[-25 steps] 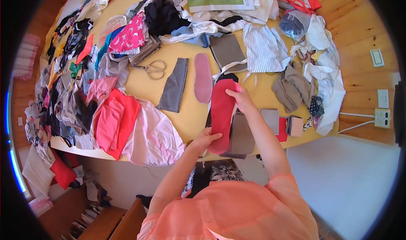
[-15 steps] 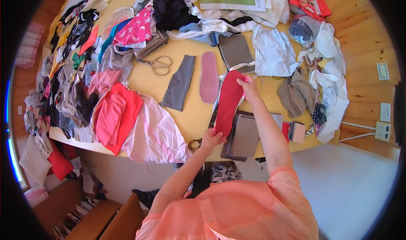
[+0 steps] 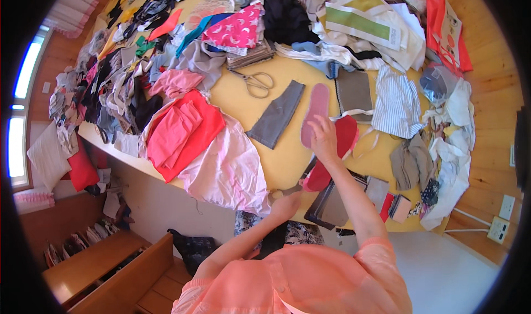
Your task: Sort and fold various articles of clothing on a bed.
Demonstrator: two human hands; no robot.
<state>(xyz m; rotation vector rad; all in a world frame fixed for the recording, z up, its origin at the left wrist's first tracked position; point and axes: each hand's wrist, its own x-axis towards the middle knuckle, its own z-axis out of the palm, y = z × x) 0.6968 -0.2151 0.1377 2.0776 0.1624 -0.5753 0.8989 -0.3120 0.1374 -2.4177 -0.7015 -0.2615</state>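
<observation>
A long red sole-shaped piece (image 3: 347, 132), with a pale edge at its top, lies on the yellow table beneath my right forearm. Just left of it is a flat pink insole (image 3: 319, 99). My right hand (image 3: 323, 139) reaches over the insole's lower half, fingers apart, their tips at its surface. Beside the red piece's lower end, at the table's front edge, is my left hand (image 3: 287, 205); its fingers are blurred and partly hidden, so I cannot tell whether it grips that end. A grey cloth piece (image 3: 279, 115) lies left of the insole.
Scissors (image 3: 257, 83) rest farther back. Red and pink cloth (image 3: 182, 131) is heaped on the left, before a long mound of scraps (image 3: 119, 87). Sample swatches (image 3: 334, 203) sit by the front edge, striped cloth (image 3: 396, 104) at right, a wooden wall (image 3: 489, 92) beyond.
My right hand has let go of the red piece's upper end and moved left onto the pink insole. The red piece has been lowered toward the table. The whole view has shifted.
</observation>
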